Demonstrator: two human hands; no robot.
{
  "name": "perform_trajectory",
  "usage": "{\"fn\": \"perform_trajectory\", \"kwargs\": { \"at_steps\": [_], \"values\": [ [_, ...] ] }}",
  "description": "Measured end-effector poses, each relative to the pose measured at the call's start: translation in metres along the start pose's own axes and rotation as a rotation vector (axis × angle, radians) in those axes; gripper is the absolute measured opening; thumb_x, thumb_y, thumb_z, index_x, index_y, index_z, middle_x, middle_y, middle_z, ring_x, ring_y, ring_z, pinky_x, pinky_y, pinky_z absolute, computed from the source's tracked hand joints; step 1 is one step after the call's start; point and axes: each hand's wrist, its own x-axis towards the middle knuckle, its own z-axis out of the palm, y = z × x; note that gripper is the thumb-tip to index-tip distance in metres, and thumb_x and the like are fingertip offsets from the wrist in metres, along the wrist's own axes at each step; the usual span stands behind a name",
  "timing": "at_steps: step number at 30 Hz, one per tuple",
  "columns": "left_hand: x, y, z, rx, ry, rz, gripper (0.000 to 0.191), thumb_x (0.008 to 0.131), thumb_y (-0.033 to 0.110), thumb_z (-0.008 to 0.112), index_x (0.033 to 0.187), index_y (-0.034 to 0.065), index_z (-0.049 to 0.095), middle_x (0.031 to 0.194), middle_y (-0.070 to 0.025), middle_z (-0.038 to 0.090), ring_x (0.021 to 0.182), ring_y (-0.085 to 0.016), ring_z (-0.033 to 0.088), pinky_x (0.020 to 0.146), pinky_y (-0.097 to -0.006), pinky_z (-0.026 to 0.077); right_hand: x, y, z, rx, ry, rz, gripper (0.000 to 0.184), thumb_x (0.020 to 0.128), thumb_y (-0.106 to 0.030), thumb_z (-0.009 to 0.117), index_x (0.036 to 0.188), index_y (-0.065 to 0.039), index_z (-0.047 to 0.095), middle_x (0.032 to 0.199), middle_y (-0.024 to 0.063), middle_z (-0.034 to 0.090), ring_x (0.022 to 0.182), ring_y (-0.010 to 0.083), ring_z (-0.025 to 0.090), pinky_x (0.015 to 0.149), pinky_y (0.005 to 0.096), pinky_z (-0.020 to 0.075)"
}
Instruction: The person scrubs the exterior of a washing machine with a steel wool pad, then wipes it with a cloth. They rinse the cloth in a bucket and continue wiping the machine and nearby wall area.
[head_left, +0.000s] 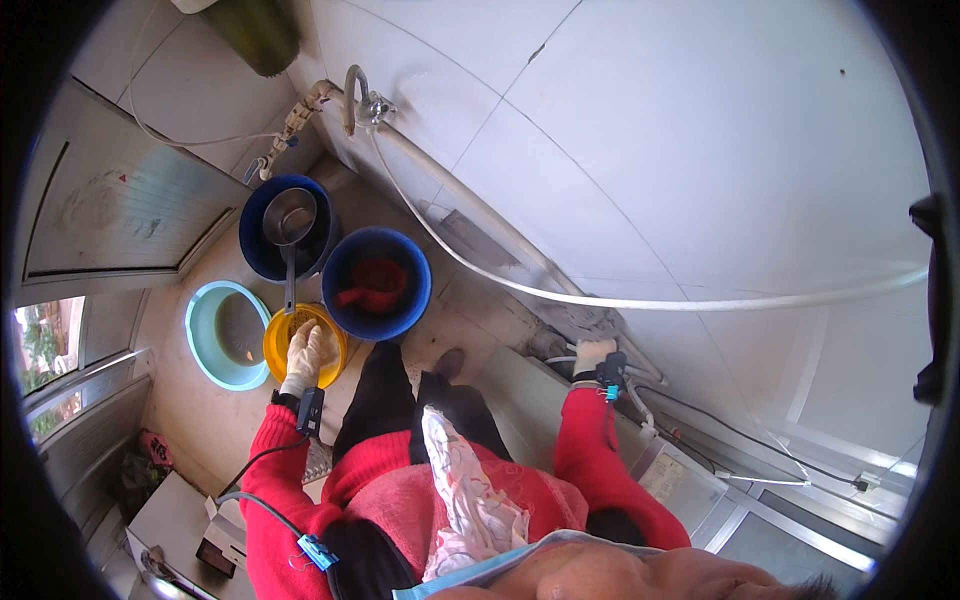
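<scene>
Over the yellow bucket (274, 366) is my left hand (304, 355), in a pale glove, with its fingers across the bucket's opening. Whether it grips anything there is unclear. Light-coloured contents (330, 349) show beside the fingers. My right hand (595, 355), also gloved, reaches down at the wall side of a pale box-like appliance (517, 390), close to pipes and hoses; its fingers are hidden. A metal long-handled ladle (289, 217) lies across one blue bucket (251, 259), its handle ending near the yellow bucket. Inside the other blue bucket (421, 285) is a red dipper (375, 289).
A turquoise basin (196, 330) with murky liquid stands left of the yellow bucket. A tap (369, 109) and pipe (480, 202) run along the tiled wall. A white hose (525, 292) crosses in front. Cardboard boxes (169, 510) sit at the lower left.
</scene>
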Motion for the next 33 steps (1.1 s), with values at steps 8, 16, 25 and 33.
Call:
{"fn": "perform_trajectory", "kwargs": {
  "at_steps": [8, 16, 25, 33],
  "values": [
    [0.01, -0.023, 0.051, -0.205, -0.308, 0.143, 0.049, 0.095, 0.028, 0.064, 0.133, 0.0003, 0.05, 0.101, -0.0029, 0.059, 0.087, -0.013, 0.054, 0.078, -0.026, 0.045, 0.0, -0.055, 0.037, 1.198, 0.343, 0.611, 0.028, 0.094, -0.017, 0.052, 0.118, -0.004, 0.06, 0.116, 0.0068, 0.066, 0.105, 0.0221, 0.064, 0.097, 0.037, 0.0492],
    [-0.015, 0.077, 0.209, 0.227, -0.825, 0.039, 0.053, 0.099, 0.036, 0.055, 0.144, 0.0088, 0.043, 0.13, -0.0093, 0.057, 0.112, -0.02, 0.059, 0.088, -0.0314, 0.05, 0.025, -0.096, -0.014, 2.482, 0.317, 1.206, 0.025, 0.096, -0.023, 0.054, 0.113, -0.008, 0.066, 0.11, 0.0053, 0.07, 0.103, 0.0214, 0.066, 0.091, 0.0381, 0.0534],
    [-0.051, 0.086, 0.347, -0.318, -1.339, -0.568, 0.063, 0.098, 0.047, 0.052, 0.144, 0.0072, 0.042, 0.144, -0.0116, 0.048, 0.131, -0.027, 0.046, 0.108, -0.039, 0.038, -0.064, -0.133, -0.054, 1.182, 0.186, 0.707, 0.042, 0.081, -0.014, 0.073, 0.12, -0.003, 0.062, 0.116, 0.0092, 0.067, 0.105, 0.0208, 0.063, 0.093, 0.0349, 0.0486],
    [-0.054, 0.079, 0.367, 0.11, -1.081, -0.119, 0.046, 0.09, 0.024, 0.067, 0.13, 0.0062, 0.054, 0.121, -0.0088, 0.062, 0.108, -0.023, 0.059, 0.094, -0.0327, 0.047, -0.072, -0.138, -0.053, 1.903, 0.223, 1.023, 0.044, 0.084, -0.029, 0.075, 0.115, 0.0, 0.064, 0.115, 0.011, 0.066, 0.1, 0.021, 0.064, 0.088, 0.0325, 0.0502]
  ]
}}
